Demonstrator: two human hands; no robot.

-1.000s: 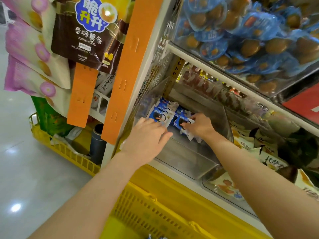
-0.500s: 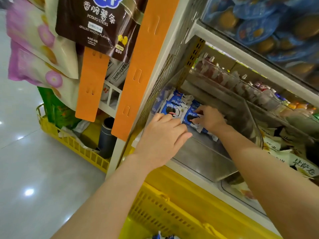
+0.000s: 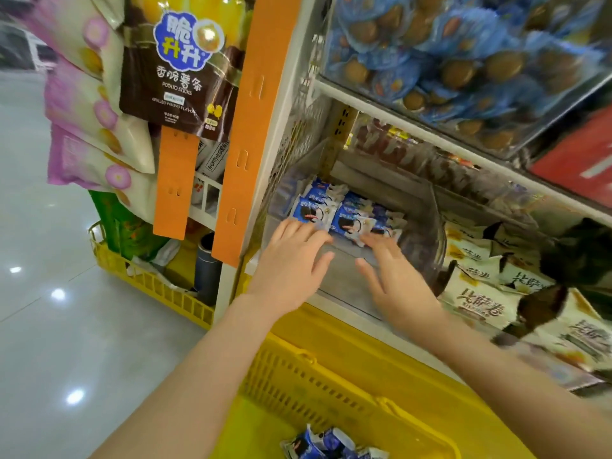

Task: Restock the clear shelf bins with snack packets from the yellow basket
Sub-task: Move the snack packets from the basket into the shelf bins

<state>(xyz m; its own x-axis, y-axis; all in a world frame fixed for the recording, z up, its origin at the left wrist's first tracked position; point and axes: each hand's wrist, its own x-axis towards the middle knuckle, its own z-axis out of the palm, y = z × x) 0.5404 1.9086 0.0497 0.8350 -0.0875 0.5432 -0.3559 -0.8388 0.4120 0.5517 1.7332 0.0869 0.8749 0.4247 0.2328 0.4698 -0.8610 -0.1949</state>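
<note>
Both hands open over the clear shelf bin, holding nothing.

Left hand (image 3: pixel 291 260) lies flat with straight fingers, the tips at the front edge of the blue snack packets (image 3: pixel 334 213) that sit in rows at the back left of the clear bin (image 3: pixel 427 240). Right hand (image 3: pixel 397 283) is blurred, its fingers spread and straight just in front of the same packets; whether it touches them I cannot tell. Below the forearms stands the yellow basket (image 3: pixel 331 369), with more blue packets (image 3: pixel 328 445) in its bottom. The bin to the right holds cream packets (image 3: pixel 480 299), and the shelf above holds blue-wrapped round snacks (image 3: pixel 463 61). A brown bag of potato sticks (image 3: pixel 178 77) hangs at the left beside an orange strip (image 3: pixel 245 144).
</note>
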